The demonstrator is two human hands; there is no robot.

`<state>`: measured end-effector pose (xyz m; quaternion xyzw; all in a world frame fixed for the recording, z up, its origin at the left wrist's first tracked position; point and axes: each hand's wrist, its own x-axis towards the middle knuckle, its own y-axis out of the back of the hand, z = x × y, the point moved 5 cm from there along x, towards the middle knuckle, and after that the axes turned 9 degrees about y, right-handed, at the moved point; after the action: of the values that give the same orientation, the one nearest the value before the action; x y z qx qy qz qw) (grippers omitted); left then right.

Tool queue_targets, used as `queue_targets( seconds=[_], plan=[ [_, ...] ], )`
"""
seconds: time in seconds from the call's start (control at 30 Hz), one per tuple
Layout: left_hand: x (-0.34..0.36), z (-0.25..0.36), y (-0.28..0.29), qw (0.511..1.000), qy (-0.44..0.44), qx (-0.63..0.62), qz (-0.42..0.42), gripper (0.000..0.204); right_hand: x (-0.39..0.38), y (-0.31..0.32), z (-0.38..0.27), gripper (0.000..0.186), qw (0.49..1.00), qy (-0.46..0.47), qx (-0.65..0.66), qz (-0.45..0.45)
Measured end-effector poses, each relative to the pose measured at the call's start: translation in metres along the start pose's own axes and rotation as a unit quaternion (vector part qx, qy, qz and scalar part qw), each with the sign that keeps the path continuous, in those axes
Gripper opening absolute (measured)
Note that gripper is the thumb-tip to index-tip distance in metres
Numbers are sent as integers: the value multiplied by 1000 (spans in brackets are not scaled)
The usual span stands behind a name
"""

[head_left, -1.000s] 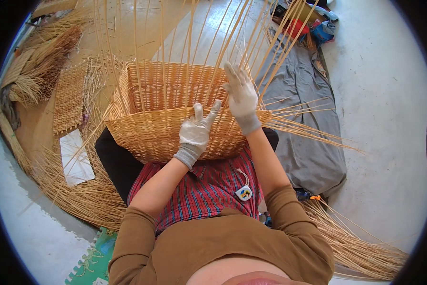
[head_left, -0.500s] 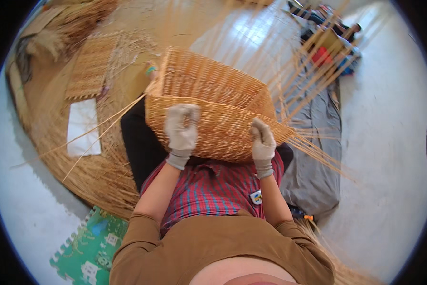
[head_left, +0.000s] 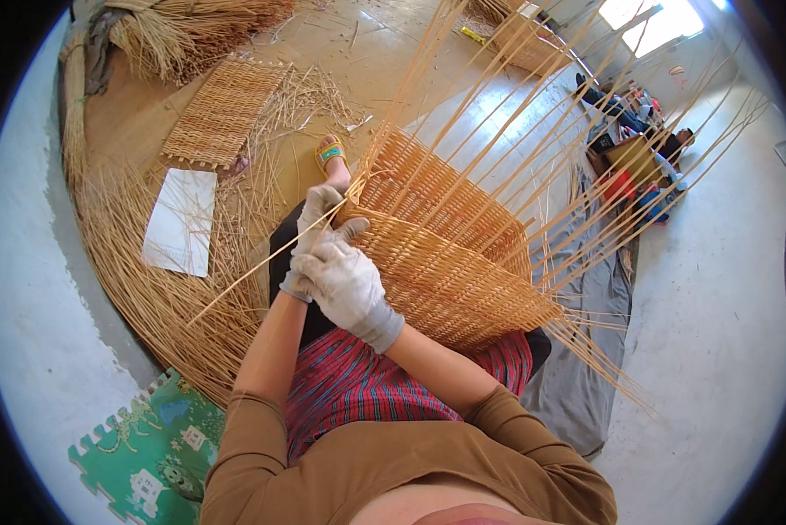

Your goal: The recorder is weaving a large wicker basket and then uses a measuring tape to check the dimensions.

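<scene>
Two gloved, half-curled hands (head_left: 345,278) overlap by a boxy, ribbed wicker basket (head_left: 450,276), any grip on its slender strand (head_left: 262,264) unclear.

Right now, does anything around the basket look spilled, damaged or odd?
No damage shows on the basket. The loose straw scraps scattered beside the woven mat look untidy, unlike the mat's even rows.

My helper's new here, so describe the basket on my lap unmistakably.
Find the red striped cloth near the bottom centre. Just beyond it sits the woven basket. Unlike the flat woven panel to its left, it has long stakes fanning upward.
</scene>
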<state>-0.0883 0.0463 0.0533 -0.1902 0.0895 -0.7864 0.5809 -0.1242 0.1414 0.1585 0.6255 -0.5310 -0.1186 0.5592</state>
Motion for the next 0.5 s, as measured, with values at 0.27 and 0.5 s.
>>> queue_targets(
  seconds=[0.27, 0.5],
  plan=[
    [28, 39, 0, 959, 36, 204, -192, 38, -113, 46, 94, 24, 788, -451, 327, 262],
    [16, 18, -28, 992, 29, 116, 32, 25, 28, 96, 104, 39, 950, -92, -202, 222]
  ],
)
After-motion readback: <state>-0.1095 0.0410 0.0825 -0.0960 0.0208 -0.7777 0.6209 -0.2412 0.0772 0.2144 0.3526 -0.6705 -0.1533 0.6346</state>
